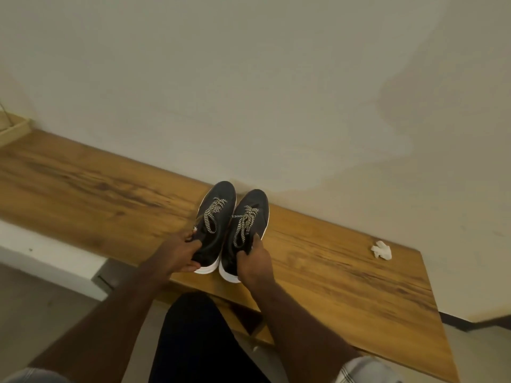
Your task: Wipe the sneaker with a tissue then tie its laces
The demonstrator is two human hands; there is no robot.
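At near tabletop point(345, 272) edge: left hand point(177, 254) grip curled round heel of left sneaker point(215, 225); right hand point(254, 262) grip curled round heel collar of right sneaker point(246, 230). Sneakers side by side, touching, toes toward wall point(249, 78). Laces point(214, 218) looped. Crumpled tissue point(381, 250) lies well apart, far right.

Left heel: the left hand point(179, 254) covers the heel and collar of the left black leather sneaker with white sole point(214, 225).
Right heel: the right hand point(253, 262) hides the rear of the right black sneaker point(247, 230); its fingertips are out of sight inside the collar.
Lace ends: too blurred to tell how the black-and-white woven laces point(213, 217) are knotted.
Wooden tabletop point(83, 186): cut off at left edge.
Crumpled white tissue point(382, 250): folds too small to tell.
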